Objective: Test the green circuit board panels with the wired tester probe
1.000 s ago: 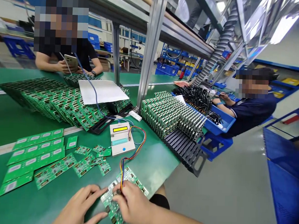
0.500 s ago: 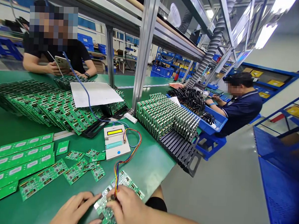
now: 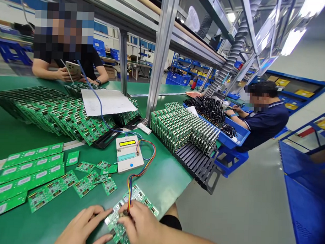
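A green circuit board panel lies at the table's near edge, partly covered by my hands. My right hand is closed in a pinch on a small dark wire connector, pressed down against the panel. From it, red, yellow and blue wires run up to a white programmer box with a lit yellow display and a teal socket. My left hand holds the panel's left edge with forefinger and thumb. The connector's tip is hidden under my right fingers.
Loose green boards lie to the left. Racks of upright boards stand at the back left and right, the latter on a black slotted tray. A metal post rises between. Two people sit beyond.
The whole view has shifted slightly to the right. Both hands stay on the panel, and the right one keeps its pinch on the connector.
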A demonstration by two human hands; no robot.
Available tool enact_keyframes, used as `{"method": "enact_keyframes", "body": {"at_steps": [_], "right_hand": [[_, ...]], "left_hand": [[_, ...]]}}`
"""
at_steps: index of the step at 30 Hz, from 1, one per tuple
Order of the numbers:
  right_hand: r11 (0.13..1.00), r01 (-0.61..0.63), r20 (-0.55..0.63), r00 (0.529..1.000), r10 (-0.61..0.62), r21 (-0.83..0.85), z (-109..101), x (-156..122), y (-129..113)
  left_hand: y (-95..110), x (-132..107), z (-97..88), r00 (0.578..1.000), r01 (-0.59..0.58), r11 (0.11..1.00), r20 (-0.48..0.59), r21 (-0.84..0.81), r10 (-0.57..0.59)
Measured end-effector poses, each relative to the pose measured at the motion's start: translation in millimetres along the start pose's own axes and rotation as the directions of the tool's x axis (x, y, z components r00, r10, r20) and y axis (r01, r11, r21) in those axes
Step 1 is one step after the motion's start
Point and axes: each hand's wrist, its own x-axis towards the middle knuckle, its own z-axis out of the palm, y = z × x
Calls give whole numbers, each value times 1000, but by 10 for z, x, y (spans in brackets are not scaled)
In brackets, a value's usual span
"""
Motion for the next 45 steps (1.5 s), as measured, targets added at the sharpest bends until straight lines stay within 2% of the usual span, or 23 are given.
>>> {"method": "enact_keyframes", "body": {"at_steps": [6, 12, 20, 27, 32, 35, 39, 45], "right_hand": [[995, -62, 6, 998, 62, 75, -23, -26, -66], [993, -65, 34, 998, 61, 98, -1, -43, -17], [997, -52, 43, 998, 50, 55, 7, -59, -3], [993, -107, 63, 993, 104, 55, -39, -43, -2], [952, -288, 144, 951, 273, 103, -125, 2, -47], [921, -359, 145, 930, 338, 152, -179, -52, -74], [901, -381, 110, 924, 366, 209, -251, -197, -101], [920, -368, 157, 925, 347, 133, -282, -275, -84]], "left_hand": [[289, 70, -216, 990, 103, 993, 98, -50, -98], [379, 76, -237, 963, 210, 976, 185, -51, -197], [462, 110, -208, 956, 264, 964, 136, -19, -259], [430, 119, -181, 963, 246, 969, 114, -13, -243], [392, 108, -154, 972, 212, 977, 106, 2, -211], [374, 103, -131, 974, 206, 979, 101, -1, -205], [369, 96, -125, 978, 187, 982, 88, 0, -187], [374, 101, -140, 979, 183, 983, 90, 10, -183]]}}
